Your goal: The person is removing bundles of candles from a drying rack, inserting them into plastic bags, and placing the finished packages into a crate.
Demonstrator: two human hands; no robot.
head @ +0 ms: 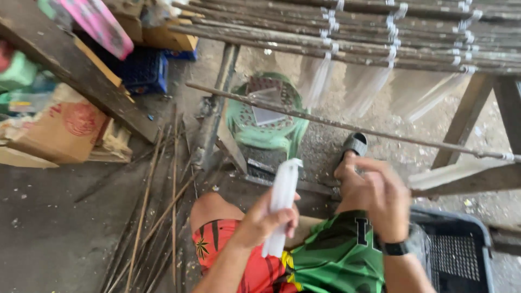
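Head view looks down on a seated person's lap, in red patterned shorts and a green jersey. Nearest, the left hand rises from the lower edge, forearm angled up to the right, fingers curled tight around a bundle of white plastic strips; the bundle stands nearly upright in the fist, its top end just above the knee and its lower end poking out below the palm. The right hand, with a black wristwatch on the wrist, is lifted just beside it with its back to the camera and the fingers bent loosely, blurred; whether it pinches anything cannot be told.

At the right hip sits a dark plastic crate with mesh walls; what lies in it is too dark to tell. On the floor to the left, thin bamboo sticks lie scattered. Past the knees, a sandalled foot rests near a green plastic stool bearing a flat grey sheet. One long stick runs across above it. Farther off, a rack of bamboo poles carries clear plastic sleeves hanging down. Far left stand a cardboard box and a blue crate.
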